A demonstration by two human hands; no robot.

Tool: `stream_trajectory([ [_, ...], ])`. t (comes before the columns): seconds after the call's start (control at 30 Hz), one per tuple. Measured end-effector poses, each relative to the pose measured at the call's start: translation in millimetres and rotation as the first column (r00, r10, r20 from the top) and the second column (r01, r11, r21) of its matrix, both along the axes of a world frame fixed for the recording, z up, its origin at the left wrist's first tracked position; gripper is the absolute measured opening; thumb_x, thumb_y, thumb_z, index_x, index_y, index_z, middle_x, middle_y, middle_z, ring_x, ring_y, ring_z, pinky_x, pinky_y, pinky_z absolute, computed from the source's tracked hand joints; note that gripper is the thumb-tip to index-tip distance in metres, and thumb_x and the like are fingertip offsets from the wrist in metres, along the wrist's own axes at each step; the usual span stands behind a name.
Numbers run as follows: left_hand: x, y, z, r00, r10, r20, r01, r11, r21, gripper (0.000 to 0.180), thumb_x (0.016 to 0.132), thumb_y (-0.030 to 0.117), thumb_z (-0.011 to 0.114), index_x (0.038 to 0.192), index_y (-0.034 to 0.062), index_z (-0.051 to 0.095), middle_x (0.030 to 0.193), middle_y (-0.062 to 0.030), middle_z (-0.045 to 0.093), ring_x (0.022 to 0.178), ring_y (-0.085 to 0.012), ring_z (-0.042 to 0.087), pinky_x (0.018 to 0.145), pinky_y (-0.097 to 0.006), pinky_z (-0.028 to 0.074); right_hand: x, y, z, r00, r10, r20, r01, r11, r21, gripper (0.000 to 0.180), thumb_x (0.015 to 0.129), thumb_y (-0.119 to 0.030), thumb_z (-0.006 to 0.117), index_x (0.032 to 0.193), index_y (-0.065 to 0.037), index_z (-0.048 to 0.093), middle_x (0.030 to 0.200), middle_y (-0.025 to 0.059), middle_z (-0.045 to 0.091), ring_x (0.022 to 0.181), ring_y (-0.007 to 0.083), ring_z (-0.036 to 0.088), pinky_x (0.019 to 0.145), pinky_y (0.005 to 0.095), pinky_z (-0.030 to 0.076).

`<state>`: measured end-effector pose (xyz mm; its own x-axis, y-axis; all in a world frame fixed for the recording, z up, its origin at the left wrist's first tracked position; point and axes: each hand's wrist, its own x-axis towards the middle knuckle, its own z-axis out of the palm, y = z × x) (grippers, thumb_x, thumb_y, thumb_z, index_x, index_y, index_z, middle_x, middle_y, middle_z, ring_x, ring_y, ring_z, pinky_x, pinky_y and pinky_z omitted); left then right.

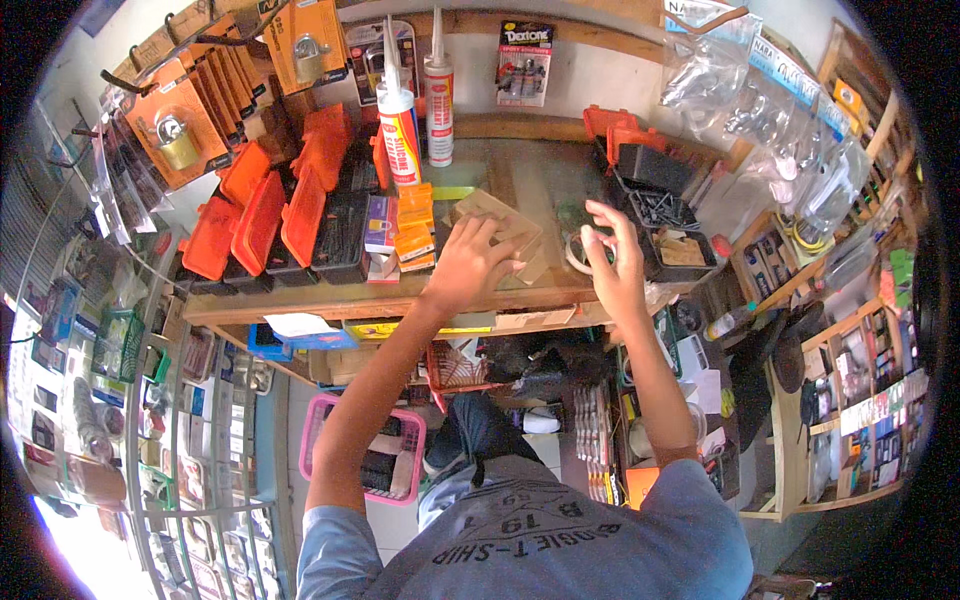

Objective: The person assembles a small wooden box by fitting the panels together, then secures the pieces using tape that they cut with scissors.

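Observation:
On the glass-topped counter lies a flat piece of brown cardboard point(517, 232). My left hand point(468, 262) rests over its left part, fingers spread and palm down. To the right, my right hand point(617, 262) is raised with its thumb and fingers curved apart. A pale ring, like a roll of tape point(575, 256), sits right beside that thumb; whether they touch I cannot make out. Small orange boxes point(414, 222) are stacked just left of my left hand, next to a purple box point(381, 222).
Black bins with orange lids point(258, 222) line the counter's left. Two sealant tubes point(398, 135) point(438, 110) stand behind the boxes. A black bin of dark fasteners point(660, 208) is at right. Padlocks in orange packs point(178, 145) hang upper left. Below is a pink basket point(312, 440).

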<state>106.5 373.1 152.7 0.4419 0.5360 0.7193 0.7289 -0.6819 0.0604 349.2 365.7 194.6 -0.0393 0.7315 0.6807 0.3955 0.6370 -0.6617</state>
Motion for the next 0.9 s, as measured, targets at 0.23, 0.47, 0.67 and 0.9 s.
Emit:
stream_trajectory([
  [0.23,-7,14,25,0.971,-0.111,-0.211,0.098,0.993,-0.068,0.043,0.092,0.045,0.062,0.123,0.0149,0.067,0.141,-0.0124,0.057,0.144,-0.0334,0.037,0.117,-0.056,0.029,29,-43,-20,0.985,0.162,-0.062,-0.172,0.955,-0.242,0.028,0.098,-0.019,0.065,0.124,-0.006,0.064,0.118,0.0087,0.07,0.105,0.0141,0.064,0.088,0.0288,0.048],
  [0.47,2,29,36,0.939,-0.119,-0.322,0.091,0.991,-0.101,0.043,0.096,0.047,0.058,0.119,0.0108,0.064,0.135,-0.0185,0.059,0.137,-0.0343,0.046,0.121,-0.059,0.021,35,-71,-72,0.9,0.168,-0.403,-0.348,0.834,-0.429,0.027,0.102,-0.017,0.06,0.122,0.002,0.062,0.121,0.0119,0.069,0.115,0.0173,0.063,0.102,0.0323,0.047],
  [0.67,12,-25,68,0.983,-0.153,0.102,0.16,0.985,-0.068,0.04,0.092,0.039,0.068,0.116,0.0077,0.06,0.134,-0.0205,0.056,0.129,-0.0357,0.052,0.118,-0.058,0.026,23,-93,-54,0.95,0.223,-0.22,-0.298,0.858,-0.418,0.038,0.107,-0.024,0.05,0.133,0.003,0.058,0.126,0.0114,0.066,0.114,0.0193,0.059,0.1,0.0339,0.044],
  [0.9,13,-146,81,0.788,-0.421,0.45,0.496,0.866,-0.058,0.053,0.086,0.043,0.076,0.121,0.0103,0.052,0.138,-0.0236,0.053,0.127,-0.0457,0.05,0.107,-0.06,0.037,-24,-156,-68,0.783,0.411,-0.467,-0.566,0.783,-0.26,0.101,0.091,-0.079,0.027,0.147,0.004,0.042,0.147,0.0207,0.046,0.139,0.0311,0.043,0.114,0.0443,0.033],
])
